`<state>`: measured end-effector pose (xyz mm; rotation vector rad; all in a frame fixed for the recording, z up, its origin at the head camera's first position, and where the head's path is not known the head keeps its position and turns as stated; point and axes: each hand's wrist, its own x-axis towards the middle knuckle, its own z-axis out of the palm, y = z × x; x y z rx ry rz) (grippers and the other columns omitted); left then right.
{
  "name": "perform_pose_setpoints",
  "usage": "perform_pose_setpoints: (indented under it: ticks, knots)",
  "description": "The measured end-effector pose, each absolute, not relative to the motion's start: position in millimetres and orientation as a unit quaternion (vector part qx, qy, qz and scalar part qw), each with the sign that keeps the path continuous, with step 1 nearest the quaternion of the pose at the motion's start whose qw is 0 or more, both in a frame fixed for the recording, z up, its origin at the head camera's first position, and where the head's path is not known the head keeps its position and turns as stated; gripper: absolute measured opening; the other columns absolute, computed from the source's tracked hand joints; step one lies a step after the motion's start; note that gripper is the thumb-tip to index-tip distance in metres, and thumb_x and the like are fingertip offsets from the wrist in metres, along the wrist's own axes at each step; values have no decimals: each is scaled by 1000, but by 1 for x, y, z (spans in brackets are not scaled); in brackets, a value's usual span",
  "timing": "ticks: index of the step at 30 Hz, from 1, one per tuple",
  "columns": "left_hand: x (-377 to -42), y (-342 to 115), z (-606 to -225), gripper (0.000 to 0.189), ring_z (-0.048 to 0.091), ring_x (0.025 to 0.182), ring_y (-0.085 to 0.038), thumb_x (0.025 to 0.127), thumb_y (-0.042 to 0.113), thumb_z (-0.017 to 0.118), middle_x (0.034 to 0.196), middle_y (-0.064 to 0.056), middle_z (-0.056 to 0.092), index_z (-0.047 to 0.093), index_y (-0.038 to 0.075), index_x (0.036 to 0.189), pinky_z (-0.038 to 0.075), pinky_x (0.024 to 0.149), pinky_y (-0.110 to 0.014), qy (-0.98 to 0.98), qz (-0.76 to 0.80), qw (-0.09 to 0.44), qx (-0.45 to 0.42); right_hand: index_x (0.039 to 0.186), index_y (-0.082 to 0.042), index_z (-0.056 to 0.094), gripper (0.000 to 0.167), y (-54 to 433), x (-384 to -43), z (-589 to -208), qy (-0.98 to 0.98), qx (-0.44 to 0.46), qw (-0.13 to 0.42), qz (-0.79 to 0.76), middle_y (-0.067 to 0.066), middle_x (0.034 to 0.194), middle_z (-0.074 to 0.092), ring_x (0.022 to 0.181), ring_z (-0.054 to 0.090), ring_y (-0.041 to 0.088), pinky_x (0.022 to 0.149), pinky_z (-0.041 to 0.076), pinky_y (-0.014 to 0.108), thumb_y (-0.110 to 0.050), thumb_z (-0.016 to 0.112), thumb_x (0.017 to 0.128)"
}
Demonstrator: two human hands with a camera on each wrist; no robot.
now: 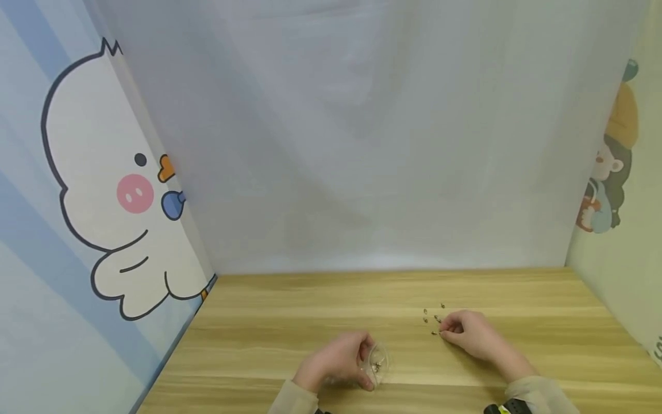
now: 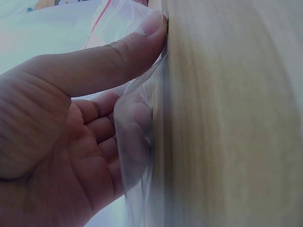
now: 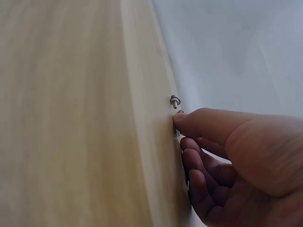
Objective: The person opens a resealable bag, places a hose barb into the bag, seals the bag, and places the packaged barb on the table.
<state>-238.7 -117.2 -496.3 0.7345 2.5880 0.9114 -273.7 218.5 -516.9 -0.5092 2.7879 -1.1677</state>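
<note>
At lower centre of the head view, the left hand (image 1: pixel 338 361) grips a clear plastic bag (image 1: pixel 381 376) containing small metal pieces (image 1: pixel 377 366); it looks light, soft, slippery, best held near its opening. Right of it, the right hand (image 1: pixel 473 336) touches fingertips together beside loose metal pieces (image 1: pixel 438 318), likely stiff, best pinched; whether it holds one, I cannot tell. Wood-grain surface (image 1: pixel 258 328), pale backdrop (image 1: pixel 388 144), cartoon-printed side panel (image 1: pixel 93 149).

Head view faces forward and down; close wrist views share its table (image 1: pixel 248 322).
</note>
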Motion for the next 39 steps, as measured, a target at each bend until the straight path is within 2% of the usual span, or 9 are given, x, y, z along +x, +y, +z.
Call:
perform_pose_setpoints:
  ticks: [19,26,39]
  knots:
    - [-239,-118,-496,62,49,73,-3,65,7,104,88,7,56,63,10,111,47,67,-21,900,315,154,259,98,-9,75,8,220,-270,-511,906,-176,41,-383,-4,89,70,82,62,13,73,52,28,-16,78,97]
    - [-238,-119,-496,61,48,73,-3,66,7,104,89,7,55,62,10,111,47,68,-21,899,318,156,257,96,-11,76,7,209,-265,-505,903,-206,36,-376,-7,88,70,82,63,9,73,53,29,-17,79,96]
    - [-239,-118,-495,62,48,73,-3,66,8,104,88,6,56,62,10,111,47,67,-21,900,316,155,259,99,-8,78,7,183,-255,-501,879,-245,47,-407,-7,90,71,81,64,6,73,55,27,-14,79,95]
